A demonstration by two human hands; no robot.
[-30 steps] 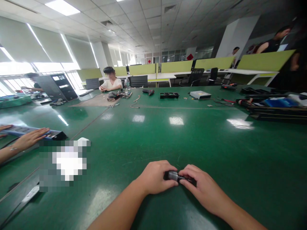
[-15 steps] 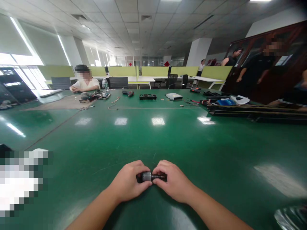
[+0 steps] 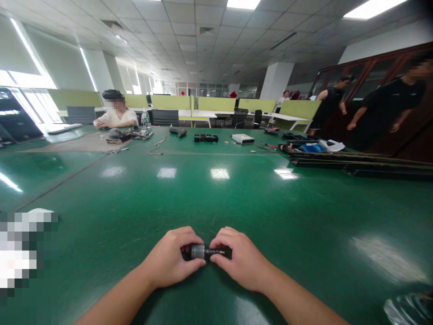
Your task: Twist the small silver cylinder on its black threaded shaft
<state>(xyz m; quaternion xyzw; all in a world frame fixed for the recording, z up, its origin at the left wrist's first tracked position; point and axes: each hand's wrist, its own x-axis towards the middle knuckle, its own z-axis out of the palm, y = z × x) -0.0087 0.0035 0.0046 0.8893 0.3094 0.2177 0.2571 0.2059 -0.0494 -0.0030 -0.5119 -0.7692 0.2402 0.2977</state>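
Near the front of the green table (image 3: 189, 194), my left hand (image 3: 176, 259) is closed around a dark part with a silver metal cylinder (image 3: 198, 251) at its right end. A thin, dark threaded shaft (image 3: 214, 252) runs rightward out of the cylinder. My right hand (image 3: 238, 259) pinches this shaft between thumb and fingers. The part lies roughly level, and its left end is hidden by my left hand.
Across the table are a black bracket (image 3: 206, 138), a white box (image 3: 242, 138), a drill (image 3: 177, 132) and a cord (image 3: 157, 146). Long black rails (image 3: 355, 164) lie at the right. One person (image 3: 117, 113) sits at the far left; others stand at the right.
My left hand and the metal part have shifted slightly left. More of the cylinder and shaft shows between my hands. At the right, the standing people have moved.
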